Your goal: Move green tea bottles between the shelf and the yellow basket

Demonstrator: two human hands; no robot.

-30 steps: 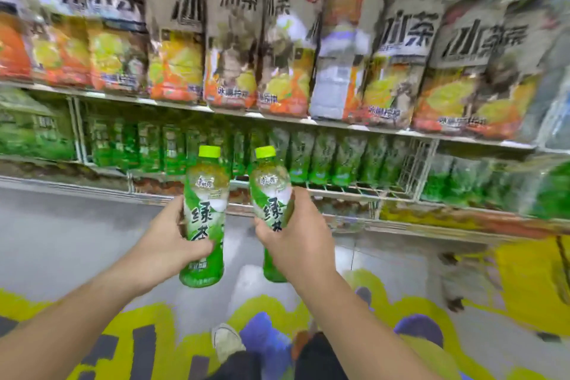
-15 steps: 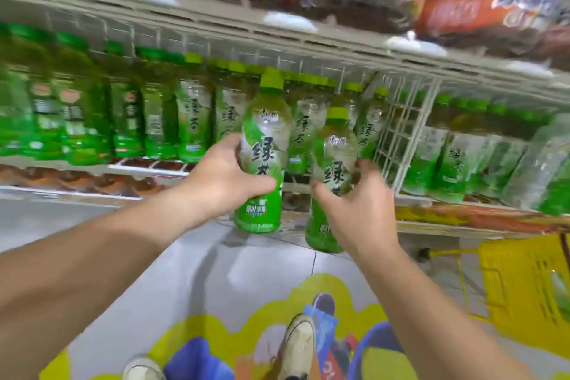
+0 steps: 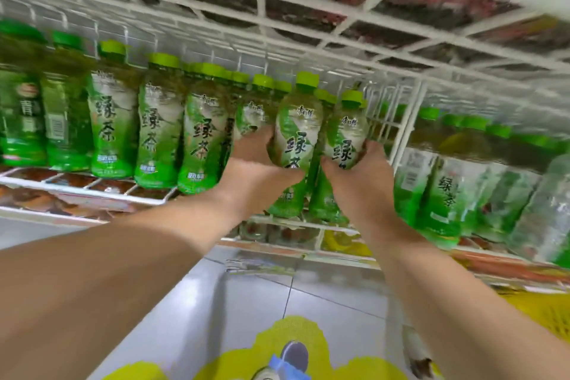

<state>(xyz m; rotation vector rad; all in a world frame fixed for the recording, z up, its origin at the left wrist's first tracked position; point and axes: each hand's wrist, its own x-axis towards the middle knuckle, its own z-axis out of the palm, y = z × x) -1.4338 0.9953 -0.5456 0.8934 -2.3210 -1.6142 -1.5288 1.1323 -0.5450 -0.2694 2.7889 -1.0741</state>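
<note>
Hands met at mid-frame: the left hand [image 3: 256, 170] wrapped one green tea bottle [image 3: 297, 133] and the right hand [image 3: 354, 173] clasped a second bottle [image 3: 347, 136]. Both stood upright at the wire shelf [image 3: 129, 194] edge, likely for slotting into the row. The yellow basket [image 3: 549, 315] sat lower right.

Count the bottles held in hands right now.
2. The left bottle is gripped by the left hand, the right bottle by the right hand, both roughly upright at the shelf front. No more seem held, though the palms are hidden.
</note>
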